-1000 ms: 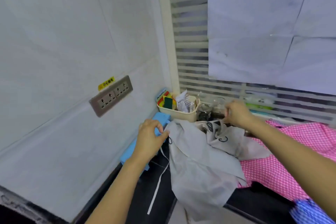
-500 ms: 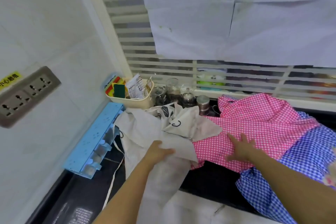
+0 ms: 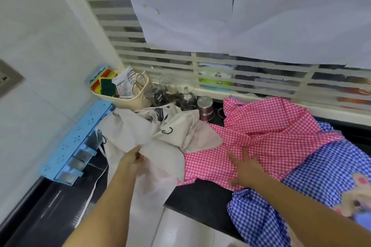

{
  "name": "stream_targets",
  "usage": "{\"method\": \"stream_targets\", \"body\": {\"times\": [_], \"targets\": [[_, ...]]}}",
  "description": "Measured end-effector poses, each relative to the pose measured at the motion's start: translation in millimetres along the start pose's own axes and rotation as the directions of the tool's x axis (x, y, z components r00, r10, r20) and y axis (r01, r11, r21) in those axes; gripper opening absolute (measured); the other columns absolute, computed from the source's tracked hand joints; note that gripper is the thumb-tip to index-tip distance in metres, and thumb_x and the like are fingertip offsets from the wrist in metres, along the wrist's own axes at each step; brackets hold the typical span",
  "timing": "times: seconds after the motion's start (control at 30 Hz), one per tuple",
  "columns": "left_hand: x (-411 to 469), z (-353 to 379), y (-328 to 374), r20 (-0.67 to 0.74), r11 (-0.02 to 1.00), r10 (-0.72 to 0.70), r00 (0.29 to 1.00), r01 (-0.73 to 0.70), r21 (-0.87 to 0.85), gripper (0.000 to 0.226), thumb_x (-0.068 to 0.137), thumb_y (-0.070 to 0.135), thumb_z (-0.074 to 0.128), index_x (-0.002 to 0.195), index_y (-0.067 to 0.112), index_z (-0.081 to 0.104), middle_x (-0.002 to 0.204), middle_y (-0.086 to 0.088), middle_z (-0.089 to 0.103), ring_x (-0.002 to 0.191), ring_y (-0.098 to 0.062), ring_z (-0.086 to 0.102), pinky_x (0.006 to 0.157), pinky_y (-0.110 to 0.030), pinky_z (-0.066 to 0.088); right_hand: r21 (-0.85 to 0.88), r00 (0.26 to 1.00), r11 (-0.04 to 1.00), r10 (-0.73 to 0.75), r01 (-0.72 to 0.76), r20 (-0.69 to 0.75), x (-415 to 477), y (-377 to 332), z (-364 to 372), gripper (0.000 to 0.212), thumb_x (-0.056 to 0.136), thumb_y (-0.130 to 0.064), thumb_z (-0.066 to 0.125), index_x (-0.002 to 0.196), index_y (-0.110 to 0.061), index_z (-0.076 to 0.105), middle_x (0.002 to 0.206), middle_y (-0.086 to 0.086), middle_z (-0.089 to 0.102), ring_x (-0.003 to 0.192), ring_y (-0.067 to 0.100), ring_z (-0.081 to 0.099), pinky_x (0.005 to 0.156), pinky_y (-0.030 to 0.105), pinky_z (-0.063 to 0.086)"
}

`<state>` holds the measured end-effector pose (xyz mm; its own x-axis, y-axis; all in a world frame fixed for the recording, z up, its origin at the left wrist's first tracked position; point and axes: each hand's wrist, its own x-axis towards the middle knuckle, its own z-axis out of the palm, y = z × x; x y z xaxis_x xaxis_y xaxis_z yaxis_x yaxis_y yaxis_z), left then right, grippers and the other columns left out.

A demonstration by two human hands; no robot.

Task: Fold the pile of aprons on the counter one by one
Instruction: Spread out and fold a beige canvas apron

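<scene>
Beige apron (image 3: 128,132) spills off the counter (image 3: 200,196), hem out of frame (blue apron (image 3: 321,176) too). Left hand (image 3: 131,159) pinches it, fingertips hidden; right hand (image 3: 246,168) lies flat on pink apron (image 3: 261,126), as before.

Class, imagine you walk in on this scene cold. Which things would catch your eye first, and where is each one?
The pink checked apron spread across the middle of the dark counter stands out most, with the right hand lying flat on it. Left of it a beige apron spills over the counter's front edge, pinched by the left hand. At the far right lies a blue checked apron with a cartoon animal on it.
</scene>
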<state>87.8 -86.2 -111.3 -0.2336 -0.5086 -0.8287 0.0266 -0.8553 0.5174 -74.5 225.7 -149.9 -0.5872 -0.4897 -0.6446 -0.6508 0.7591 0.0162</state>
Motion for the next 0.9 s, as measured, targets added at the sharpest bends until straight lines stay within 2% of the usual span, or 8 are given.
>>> {"method": "stream_targets", "body": {"times": [0.2, 0.3, 0.4, 0.47, 0.53, 0.6, 0.77, 0.9], "targets": [[-85.1, 67.2, 16.6, 0.407, 0.866, 0.361, 0.839, -0.464, 0.189, 0.020, 0.094, -0.004, 0.046, 0.087, 0.009, 0.059, 0.069, -0.004, 0.063, 0.061, -0.013, 0.060, 0.061, -0.023, 0.049, 0.385, 0.973, 0.923, -0.104, 0.017, 0.205, -19.4, -3.7, -58.2, 0.107, 0.077, -0.068, 0.057, 0.152, -0.012, 0.005, 0.158, 0.019, 0.002, 0.144, 0.038, 0.014, 0.116, 0.047, 0.016], [-132.4, 101.1, 9.9, 0.646, 0.799, 0.301, 0.701, -0.555, 0.231, 0.023, 0.092, -0.007, 0.044, 0.104, 0.002, 0.061, 0.082, -0.010, 0.065, 0.076, -0.019, 0.062, 0.072, -0.027, 0.051, 0.739, 0.965, 0.627, -0.233, 0.245, -0.122, -51.3, -23.5, -112.9, 0.099, 0.077, -0.054, 0.067, 0.152, -0.018, 0.013, 0.157, 0.005, 0.021, 0.141, 0.025, 0.028, 0.112, 0.037, 0.024], [-168.9, 124.7, 3.4, 0.786, 0.808, 0.194, 0.587, -0.550, 0.211, 0.033, 0.092, -0.005, 0.047, 0.125, -0.005, 0.052, 0.097, -0.015, 0.063, 0.087, -0.024, 0.062, 0.079, -0.032, 0.053, 0.823, 0.875, 0.305, -0.240, 0.479, -0.421, -72.6, -52.2, -154.2, 0.114, 0.065, -0.057, 0.077, 0.151, -0.037, 0.004, 0.157, -0.004, 0.023, 0.139, 0.020, 0.033, 0.112, 0.037, 0.029], [-191.5, 134.1, -0.4, 0.861, 0.842, 0.152, 0.486, -0.520, 0.145, 0.042, 0.090, -0.006, 0.050, 0.132, -0.005, 0.047, 0.104, -0.017, 0.064, 0.092, -0.025, 0.064, 0.088, -0.035, 0.053, 0.802, 0.827, 0.216, -0.226, 0.558, -0.515, -78.1, -58.9, -170.3, 0.108, 0.063, -0.054, 0.082, 0.149, -0.036, 0.020, 0.145, -0.005, 0.044, 0.126, 0.015, 0.050, 0.102, 0.037, 0.044], [-209.1, 139.0, 0.3, 0.882, 0.874, 0.159, 0.443, -0.478, 0.083, 0.043, 0.090, -0.008, 0.047, 0.133, -0.002, 0.048, 0.104, -0.015, 0.067, 0.094, -0.023, 0.065, 0.092, -0.034, 0.051, 0.745, 0.783, 0.244, -0.164, 0.621, -0.600, -86.2, -51.1, -186.9, 0.059, 0.079, -0.026, 0.074, 0.132, -0.020, 0.049, 0.116, -0.004, 0.062, 0.103, 0.013, 0.061, 0.082, 0.027, 0.051], [-218.1, 137.9, 0.7, 0.868, 0.903, 0.161, 0.470, -0.425, 0.062, 0.037, 0.093, -0.005, 0.044, 0.127, 0.005, 0.053, 0.106, -0.010, 0.068, 0.095, -0.019, 0.067, 0.091, -0.031, 0.052, 0.642, 0.723, 0.398, -0.084, 0.655, -0.686, -100.4, -34.8, -199.9, 0.013, 0.087, -0.007, 0.059, 0.097, -0.012, 0.064, 0.086, -0.002, 0.063, 0.079, 0.015, 0.060, 0.063, 0.022, 0.045], [-185.8, 119.0, -35.8, 0.510, 0.994, 0.013, 0.860, -0.067, 0.088, 0.044, 0.086, 0.035, 0.066, 0.119, 0.012, 0.050, 0.109, -0.012, 0.053, 0.103, -0.023, 0.057, 0.097, -0.040, 0.045, 0.602, 0.645, 0.581, 0.167, 0.547, -0.746, -124.0, 20.9, -214.9, 0.034, 0.083, 0.008, 0.041, 0.055, -0.012, 0.038, 0.056, -0.002, 0.042, 0.051, 0.012, 0.035, 0.039, 0.018, 0.024], [-155.9, 110.2, -80.9, 0.495, 0.965, -0.179, 0.850, 0.250, -0.081, 0.088, 0.081, 0.065, 0.057, 0.132, -0.003, 0.034, 0.127, -0.029, 0.047, 0.126, -0.047, 0.042, 0.104, -0.059, 0.036, 0.572, 0.698, 0.597, 0.028, 0.562, -0.716, -158.3, 57.8, -211.7, 0.037, 0.078, 0.019, 0.038, 0.051, -0.005, 0.044, 0.045, -0.011, 0.047, 0.043, -0.001, 0.040, 0.046, 0.018, 0.032]]}}
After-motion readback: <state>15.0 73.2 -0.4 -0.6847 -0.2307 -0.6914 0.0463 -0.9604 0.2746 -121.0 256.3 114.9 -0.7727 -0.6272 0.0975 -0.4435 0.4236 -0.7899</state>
